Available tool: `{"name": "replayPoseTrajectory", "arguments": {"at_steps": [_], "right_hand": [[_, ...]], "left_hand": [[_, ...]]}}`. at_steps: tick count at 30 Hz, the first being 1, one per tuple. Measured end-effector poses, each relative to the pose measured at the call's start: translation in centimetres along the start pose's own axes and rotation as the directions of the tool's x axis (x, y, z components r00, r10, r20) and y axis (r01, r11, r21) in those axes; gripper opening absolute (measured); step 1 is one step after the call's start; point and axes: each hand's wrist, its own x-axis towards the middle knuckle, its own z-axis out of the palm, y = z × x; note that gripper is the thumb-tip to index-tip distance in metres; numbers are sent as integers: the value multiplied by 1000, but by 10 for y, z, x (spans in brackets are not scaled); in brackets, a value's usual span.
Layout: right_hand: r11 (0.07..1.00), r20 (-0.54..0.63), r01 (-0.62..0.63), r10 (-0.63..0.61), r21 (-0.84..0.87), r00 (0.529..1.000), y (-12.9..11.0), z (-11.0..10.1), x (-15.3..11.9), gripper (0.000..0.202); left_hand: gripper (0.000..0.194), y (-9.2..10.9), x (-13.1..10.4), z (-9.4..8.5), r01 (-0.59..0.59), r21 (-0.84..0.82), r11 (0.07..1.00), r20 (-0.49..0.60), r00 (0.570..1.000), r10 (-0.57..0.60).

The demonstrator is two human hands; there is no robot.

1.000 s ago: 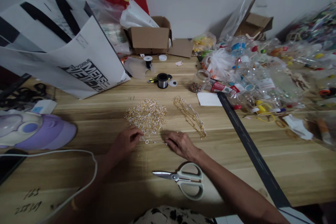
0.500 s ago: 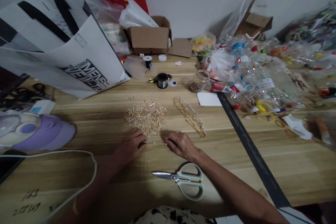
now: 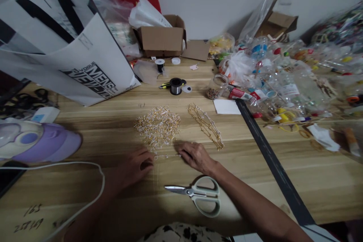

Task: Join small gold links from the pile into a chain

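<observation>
A thin chain [image 3: 167, 155] with small beads lies in a short line on the wood table between my hands, a loop at its left end. My left hand [image 3: 137, 164] is just left of that loop, fingers bent with a gap between thumb and forefinger; the loop shows outside the fingertips. At the chain's other end, my right hand [image 3: 197, 157] rests on the table, fingertips pressed together on it. Beyond them is a tangled heap of gold and clear beaded chain pieces [image 3: 159, 124]. Several longer gold chains [image 3: 208, 126] lie stretched to its right.
Scissors [image 3: 195, 193] with pale handles lie near my body. Wire spools [image 3: 176, 87], a jar of beads [image 3: 215, 87] and a cardboard box [image 3: 161, 39] stand farther back. Plastic bottles [image 3: 289, 83] crowd the right; a paper bag [image 3: 85, 64] and white cable [image 3: 100, 181] are at left.
My left hand has drawn back slightly to the left and down, its fingers loosening, and the chain's end loop now shows. The right hand keeps its place.
</observation>
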Motion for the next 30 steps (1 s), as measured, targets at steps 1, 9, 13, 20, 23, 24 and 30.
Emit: {"name": "replayPoseTrajectory", "arguments": {"at_steps": [1,9,13,20,23,24,30], "right_hand": [[1000,0,0,0,-1,1000,0,0,0,14],[1000,0,-3,3,-8,1000,-1,-1,0,15],[1000,-2,-7,7,-10,1000,-1,0,0,14],[1000,-4,-11,11,0,1000,-1,0,0,13],[1000,8,-20,20,-7,1000,-1,0,0,14],[1000,11,-22,22,-9,1000,-1,0,0,14],[1000,6,-19,19,2,1000,-2,-1,1,14]], "left_hand": [[10,-1,-2,-1,23,4,1000,16,1000,-23],[24,-17,-1,0,28,-19,999,48,998,-27],[23,-24,8,-1,27,42,999,-58,998,-25],[19,-10,31,-3,-64,70,995,-129,989,72],[23,-5,39,0,-115,109,987,-96,987,125],[25,-5,40,1,-126,122,984,-90,986,138],[26,-6,44,2,-129,110,986,-85,987,138]]}}
